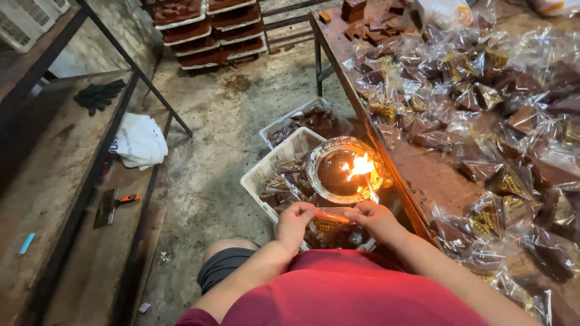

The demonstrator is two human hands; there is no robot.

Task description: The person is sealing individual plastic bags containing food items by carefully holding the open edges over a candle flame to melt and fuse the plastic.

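Just beyond the fingertips sits a round metal bowl (344, 172) with a small flame (360, 165) burning at its far right rim, so the room ahead of the fingers is tight. The bowl rests on the wrapped brown blocks that fill a white plastic crate (273, 171), and the crate's near left wall runs just under the left knuckles. A second white crate (290, 121) lies farther out, past the first. To the right of the fingers the long edge of the work table (386, 163) slants close by, and its top is crowded with clear-wrapped brown blocks (477, 102) (no bare spot near the edge). Left of the fingers the concrete floor (205, 175) lies open as far as a dark metal rack (90, 175), whose lower shelf carries a white cloth (140, 140) and a scraper with an orange handle (115, 204).

The left hand (294, 220) and right hand (376, 218) hold a clear plastic packet (331, 218) stretched between them, just short of the bowl. On each hand the thumb and forefinger are pressed together, pinching one end of the packet's top edge, which glows orange in the firelight; the other fingers are curled under. The packet hangs below the fingers over the crate, its lower part blurred.
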